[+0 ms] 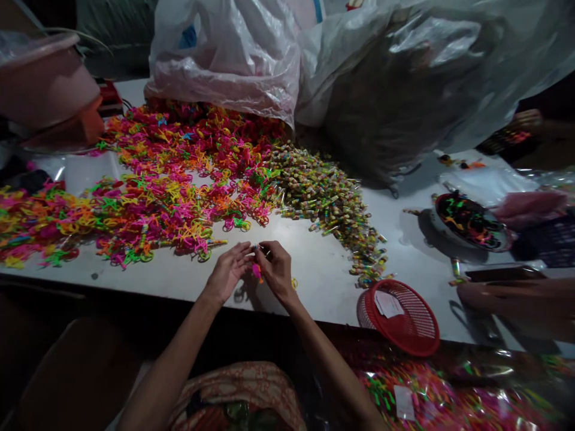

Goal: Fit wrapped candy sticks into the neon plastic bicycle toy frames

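Observation:
My left hand (pixel 229 270) and my right hand (pixel 276 267) meet just above the near edge of the white table (pixel 323 269). Both are pinched together on a small pink plastic piece (pixel 256 271) held between the fingertips. A wide heap of pink, orange, yellow and green plastic pieces (pixel 171 179) lies right behind the hands. To its right spreads a pile of small wrapped candy tubes (pixel 327 200).
A red mesh basket (pixel 404 317) with a paper slip sits at the table's near right edge. A dark bowl (pixel 471 222) of coloured pieces stands further right, by another person's arm (pixel 516 299). Big clear plastic bags (pixel 359 66) fill the back; a pink tub (pixel 45 84) is at left.

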Motion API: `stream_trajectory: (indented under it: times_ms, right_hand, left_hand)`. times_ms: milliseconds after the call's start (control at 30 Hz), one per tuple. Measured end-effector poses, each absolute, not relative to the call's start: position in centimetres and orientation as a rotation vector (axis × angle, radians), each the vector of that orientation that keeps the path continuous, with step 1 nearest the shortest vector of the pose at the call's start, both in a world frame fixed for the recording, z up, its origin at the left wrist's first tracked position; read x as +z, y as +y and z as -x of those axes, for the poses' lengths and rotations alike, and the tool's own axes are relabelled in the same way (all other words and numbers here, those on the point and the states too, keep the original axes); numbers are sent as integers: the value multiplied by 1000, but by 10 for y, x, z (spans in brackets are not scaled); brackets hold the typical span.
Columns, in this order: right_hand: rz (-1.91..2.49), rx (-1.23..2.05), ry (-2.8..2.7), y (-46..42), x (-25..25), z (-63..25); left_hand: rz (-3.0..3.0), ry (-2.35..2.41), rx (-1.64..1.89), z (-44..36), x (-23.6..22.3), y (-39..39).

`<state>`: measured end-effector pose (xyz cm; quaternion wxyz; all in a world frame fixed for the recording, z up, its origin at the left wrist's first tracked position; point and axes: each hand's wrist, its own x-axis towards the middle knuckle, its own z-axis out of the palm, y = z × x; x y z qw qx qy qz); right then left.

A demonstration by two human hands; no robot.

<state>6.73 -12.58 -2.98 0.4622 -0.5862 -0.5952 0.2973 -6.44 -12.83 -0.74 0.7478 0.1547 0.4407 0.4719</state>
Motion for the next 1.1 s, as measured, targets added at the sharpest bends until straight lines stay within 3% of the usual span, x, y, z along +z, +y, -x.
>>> stream_trajectory:
  times_ms: [167, 400, 667, 900, 1100]
  right_hand:
    - [1551, 592, -1329, -116, -40, -61]
    - [1459, 982, -913, -119, -43, -48]
    - [1270, 745, -1401, -129, -36, -51]
    - [1332, 1113, -894, -122, -26, -54]
    - [1275, 1390, -811, -128, -22, -51]
  left_hand:
    - [-526, 913, 1157, 46, -16, -142]
    - [-861, 1164, 1324, 41, -43, -139]
    - [-714, 1326, 1270, 47, -43, -120]
    - [-758, 1140, 1278, 51, -30, -128]
    - [-602, 1147, 1312, 57, -33, -128]
